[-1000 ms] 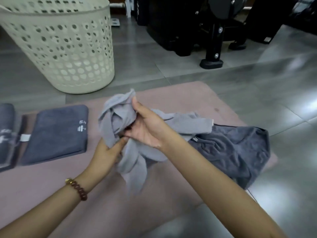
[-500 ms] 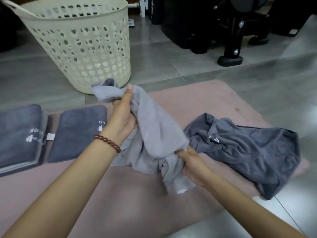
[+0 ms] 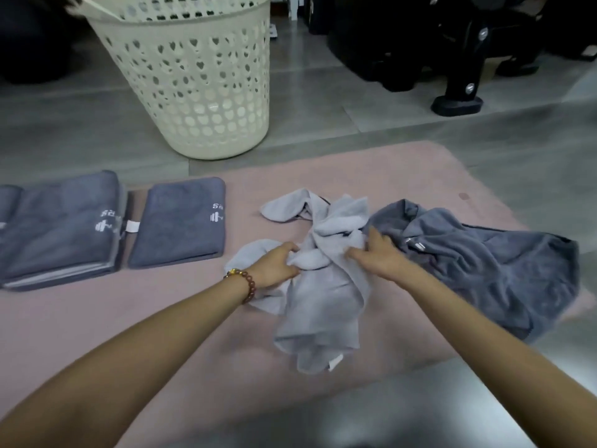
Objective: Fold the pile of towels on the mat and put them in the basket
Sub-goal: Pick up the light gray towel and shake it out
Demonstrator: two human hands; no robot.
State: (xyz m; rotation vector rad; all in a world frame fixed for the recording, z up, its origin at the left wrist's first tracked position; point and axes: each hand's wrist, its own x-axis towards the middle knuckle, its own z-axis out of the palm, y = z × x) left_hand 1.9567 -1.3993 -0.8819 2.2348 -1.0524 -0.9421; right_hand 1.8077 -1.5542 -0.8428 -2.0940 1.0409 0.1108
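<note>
A crumpled light grey towel [image 3: 323, 299] lies in the middle of the pink mat [image 3: 113, 318]. My left hand [image 3: 274, 265] grips a bunch of it on the left side. My right hand [image 3: 378, 257] grips its folds on the right, close to a crumpled dark grey towel [image 3: 484, 263] spread to the right. Two folded dark towels lie to the left: one [image 3: 181, 224] nearer the middle, another [image 3: 61, 227] on a stack beside it. The cream perforated basket [image 3: 193, 76] stands on the floor behind the mat.
Black equipment with a stand foot [image 3: 458, 101] occupies the back right. Grey tiled floor [image 3: 420, 134] surrounds the mat. A dark shape [image 3: 29, 40] sits at the back left.
The light grey towel, held up in the air before, has come down onto the mat. Both hands dropped with it and now hold it close together at its middle.
</note>
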